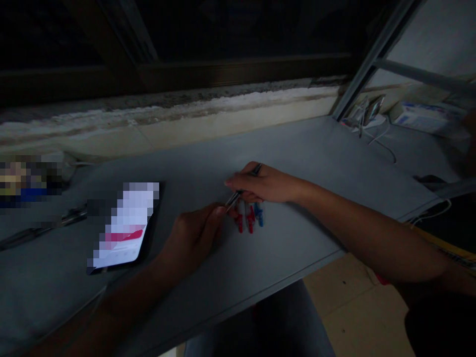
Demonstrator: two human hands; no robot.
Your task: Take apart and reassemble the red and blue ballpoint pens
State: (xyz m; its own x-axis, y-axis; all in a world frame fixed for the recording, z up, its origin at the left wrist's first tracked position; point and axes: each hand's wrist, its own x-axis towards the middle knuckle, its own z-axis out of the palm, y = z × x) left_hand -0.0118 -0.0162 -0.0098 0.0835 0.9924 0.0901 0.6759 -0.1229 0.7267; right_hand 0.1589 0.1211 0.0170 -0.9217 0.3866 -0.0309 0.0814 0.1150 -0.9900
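Note:
A slim dark pen (234,198) slants between both hands above the desk. My left hand (199,228) is closed, its thumb and fingers pinching the pen's lower end. Further up, my right hand (262,184) is wrapped round the same pen, and the dark far end sticks out above its knuckles. Just below the right hand lie two red-ended pens (250,225) and a blue-ended pen (261,218) side by side on the desk. Their upper parts are partly hidden by the hands. The dim light blurs fine detail.
A phone with a lit screen (128,243) lies left of my hands on the grey desk (282,258). Blurred-out items stand at the far left. Cables (383,141) and a white-blue box (424,116) lie behind a metal frame (357,87) at right.

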